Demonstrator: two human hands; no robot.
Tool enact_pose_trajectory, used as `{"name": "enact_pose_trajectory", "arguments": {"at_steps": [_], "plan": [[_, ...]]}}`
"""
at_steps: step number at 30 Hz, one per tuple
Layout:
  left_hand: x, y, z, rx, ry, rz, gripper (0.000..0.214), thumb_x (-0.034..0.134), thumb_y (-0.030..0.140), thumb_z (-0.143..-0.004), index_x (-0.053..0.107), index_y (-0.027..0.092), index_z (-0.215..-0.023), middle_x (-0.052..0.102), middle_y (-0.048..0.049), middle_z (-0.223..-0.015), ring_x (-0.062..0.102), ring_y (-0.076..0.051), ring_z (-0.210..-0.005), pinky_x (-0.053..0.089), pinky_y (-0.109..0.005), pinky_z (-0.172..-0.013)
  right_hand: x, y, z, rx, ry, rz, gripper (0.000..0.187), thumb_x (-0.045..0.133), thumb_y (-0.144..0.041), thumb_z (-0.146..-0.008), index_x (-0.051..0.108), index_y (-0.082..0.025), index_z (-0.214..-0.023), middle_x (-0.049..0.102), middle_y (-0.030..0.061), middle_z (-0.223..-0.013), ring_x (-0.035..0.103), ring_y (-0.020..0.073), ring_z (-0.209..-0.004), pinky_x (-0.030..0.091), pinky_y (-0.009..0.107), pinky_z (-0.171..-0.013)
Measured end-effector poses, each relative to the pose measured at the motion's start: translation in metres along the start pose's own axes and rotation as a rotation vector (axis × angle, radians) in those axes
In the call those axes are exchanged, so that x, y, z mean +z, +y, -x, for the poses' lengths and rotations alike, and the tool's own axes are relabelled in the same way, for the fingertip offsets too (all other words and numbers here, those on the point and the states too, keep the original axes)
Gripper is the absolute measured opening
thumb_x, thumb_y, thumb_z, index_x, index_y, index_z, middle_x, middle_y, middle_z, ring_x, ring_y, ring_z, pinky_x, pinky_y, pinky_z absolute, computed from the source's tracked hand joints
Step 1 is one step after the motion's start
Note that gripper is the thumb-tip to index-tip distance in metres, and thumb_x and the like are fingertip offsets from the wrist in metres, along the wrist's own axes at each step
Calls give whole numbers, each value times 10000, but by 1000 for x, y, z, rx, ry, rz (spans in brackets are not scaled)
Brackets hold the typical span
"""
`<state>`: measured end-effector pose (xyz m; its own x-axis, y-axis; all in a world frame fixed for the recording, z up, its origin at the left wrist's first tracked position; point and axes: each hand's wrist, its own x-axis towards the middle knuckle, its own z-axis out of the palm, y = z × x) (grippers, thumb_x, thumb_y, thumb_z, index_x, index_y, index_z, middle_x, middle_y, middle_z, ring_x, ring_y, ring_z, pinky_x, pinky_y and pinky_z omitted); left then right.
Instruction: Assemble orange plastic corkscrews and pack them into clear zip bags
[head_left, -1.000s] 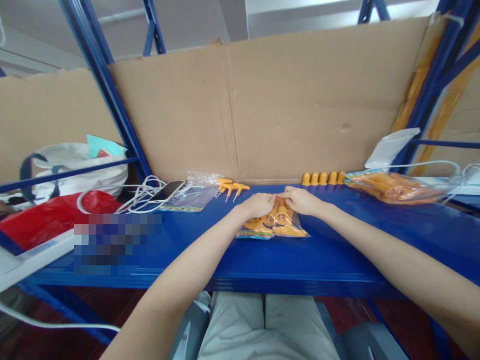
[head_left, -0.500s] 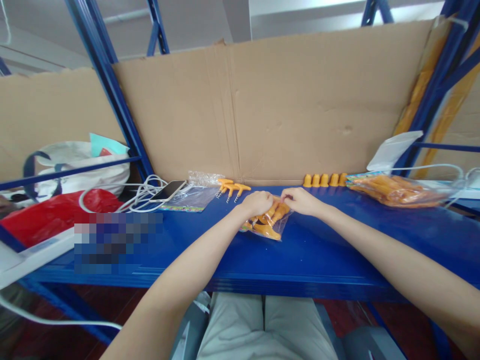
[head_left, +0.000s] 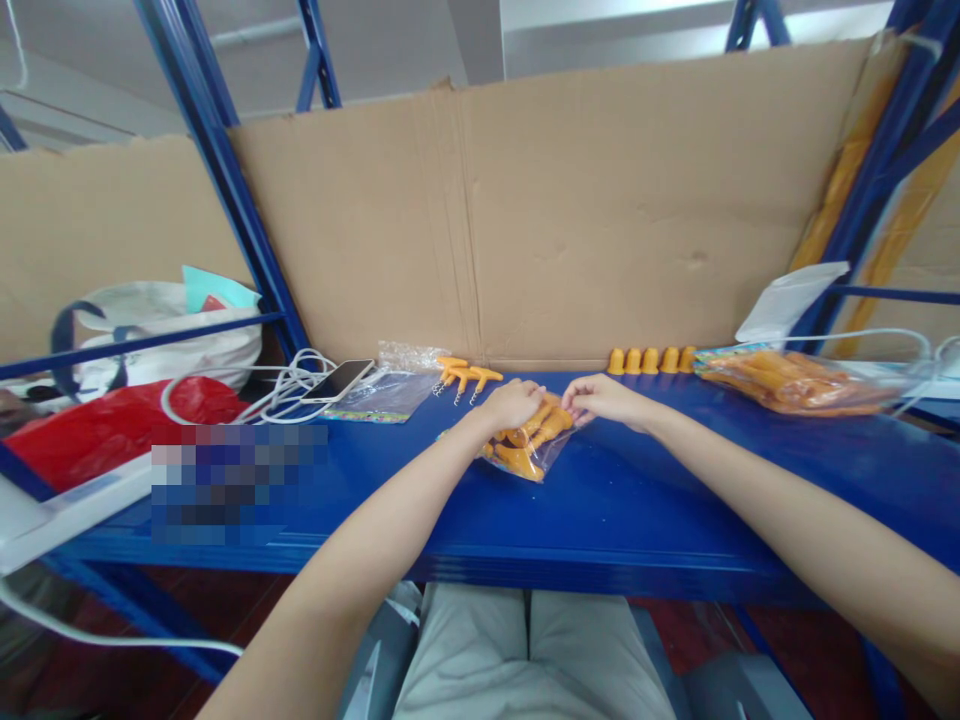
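A small clear plastic bag of orange plastic pieces lies tilted on the blue shelf in front of me. My left hand is closed on the bag's upper left edge. My right hand pinches the bag's upper right corner with thumb and fingers together. The two hands sit close to each other over the bag's mouth.
Orange T-handled corkscrews and empty clear bags lie behind on the left, beside a phone with white cables. A row of orange caps stands against the cardboard back wall. A large bag of orange parts lies right.
The bag has been lifted from lying flat and turned, so it now hangs tilted to the left between both hands. The hands stayed near the same spot.
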<state>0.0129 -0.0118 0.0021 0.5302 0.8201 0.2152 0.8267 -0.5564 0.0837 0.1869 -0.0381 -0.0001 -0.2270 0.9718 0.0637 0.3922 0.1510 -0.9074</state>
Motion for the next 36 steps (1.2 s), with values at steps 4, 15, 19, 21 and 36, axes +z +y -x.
{"name": "enact_pose_trajectory", "arguments": {"at_steps": [4,15,19,21,36], "plan": [[-3,-4,0,-10,-30,40,463,215,297,-954,617,128,-1108,611,-120,-1239,559,-224,-1140,411,-330,-958,2,2,0,-22,-22,24,189,476,23,-687,556,-147,-666,546,-40,-542,547,52,-514,507,182,-570],[-5,-10,3,14,36,163,403,342,307,-927,661,168,-1130,650,-68,-1197,599,-212,-1091,423,-292,-947,-1,-5,5,-23,-99,71,128,516,-29,-727,551,-151,-712,614,-13,-559,604,80,-521,514,196,-561],[-3,-14,4,40,71,224,397,352,317,-926,680,182,-1103,665,-42,-1173,600,-206,-1091,429,-273,-937,-14,-6,7,54,-153,-18,28,555,-137,-776,571,-149,-756,667,38,-615,621,114,-510,506,220,-507],[-3,-15,5,43,73,254,400,350,334,-927,685,189,-1093,681,-30,-1141,611,-203,-1067,441,-273,-923,-20,-2,3,52,-59,-27,34,567,-172,-786,569,-153,-757,630,15,-554,560,97,-423,445,197,-417],[9,-10,-2,101,79,470,373,354,279,-934,701,165,-1010,683,-63,-1132,614,-170,-1064,444,-298,-955,0,8,1,187,-65,-20,349,606,-470,-808,623,-127,-752,606,43,-533,526,113,-409,439,225,-398]]}}
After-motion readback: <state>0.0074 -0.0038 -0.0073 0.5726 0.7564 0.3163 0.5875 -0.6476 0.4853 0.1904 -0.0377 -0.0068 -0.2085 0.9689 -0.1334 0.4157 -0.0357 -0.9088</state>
